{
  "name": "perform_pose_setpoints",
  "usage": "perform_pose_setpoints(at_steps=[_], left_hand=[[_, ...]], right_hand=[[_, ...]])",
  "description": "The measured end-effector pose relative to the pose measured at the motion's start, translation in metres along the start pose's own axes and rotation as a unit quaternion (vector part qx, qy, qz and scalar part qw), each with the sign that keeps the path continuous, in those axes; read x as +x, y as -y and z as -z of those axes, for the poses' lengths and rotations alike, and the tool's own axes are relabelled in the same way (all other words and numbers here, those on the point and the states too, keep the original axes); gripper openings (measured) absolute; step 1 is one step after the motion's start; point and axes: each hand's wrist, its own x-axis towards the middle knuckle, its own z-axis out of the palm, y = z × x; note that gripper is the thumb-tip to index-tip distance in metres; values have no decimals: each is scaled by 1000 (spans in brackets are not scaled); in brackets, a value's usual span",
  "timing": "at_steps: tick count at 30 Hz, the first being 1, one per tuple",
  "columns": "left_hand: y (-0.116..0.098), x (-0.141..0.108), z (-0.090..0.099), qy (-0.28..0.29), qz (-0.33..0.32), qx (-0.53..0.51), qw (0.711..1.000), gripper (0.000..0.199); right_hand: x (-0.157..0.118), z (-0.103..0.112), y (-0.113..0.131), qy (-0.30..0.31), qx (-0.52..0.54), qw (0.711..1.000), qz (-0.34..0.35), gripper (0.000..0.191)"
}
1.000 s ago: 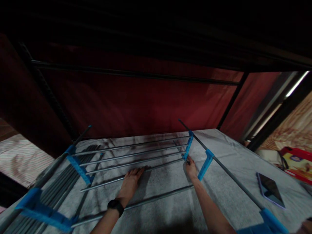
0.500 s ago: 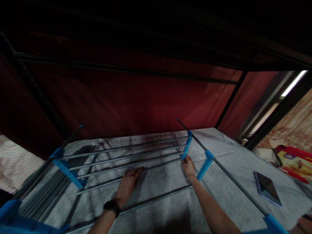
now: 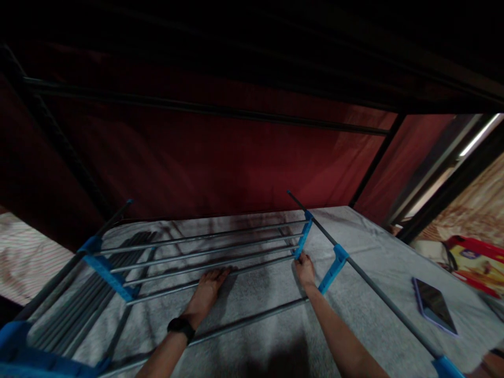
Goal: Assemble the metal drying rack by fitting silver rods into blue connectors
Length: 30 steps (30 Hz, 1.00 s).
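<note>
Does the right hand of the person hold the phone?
No, the phone lies on the grey sheet, away from the right hand, which is at a blue bracket.

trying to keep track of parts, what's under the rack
Under the rack, the grey sheet shows between the bars, with a bundle of loose tubes at the left end. Whatever the hands and bars cover can't be seen.
</note>
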Motion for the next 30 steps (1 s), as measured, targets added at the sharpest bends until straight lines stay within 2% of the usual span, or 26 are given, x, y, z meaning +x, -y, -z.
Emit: perform_pose_setpoints(at_steps=[12, 17, 21, 23, 24, 26, 28, 30], left_hand=[[5, 10, 2, 23, 4, 23, 999, 74], [4, 10, 0, 5, -7, 31, 999, 71], [-7, 0, 7, -12, -3, 38, 999, 65], [-11, -3, 10, -8, -2, 43, 999, 64], [-12, -3, 10, -8, 1, 43, 999, 63], [-12, -3, 10, -6, 4, 40, 999, 60], [-13, -2, 9, -5, 3, 39, 999, 58], [-13, -1, 9, -5, 0, 37, 999, 56]], right_hand=[[-9, -8, 3, -28, -18, 999, -42, 44], [-9, -6, 7, -26, -30, 998, -40, 43], [-19, -1, 2, -17, -31, 998, -42, 50], [-26, -1, -3, -63, -39, 996, -41, 52], [-30, -3, -4, -61, -36, 997, -23, 51], [-39, -7, -3, -33, -39, 996, 77, 47], [-48, -13, 5, 16, -42, 977, 208, 45], [-53, -22, 16, 61, -49, 950, 301, 45]])
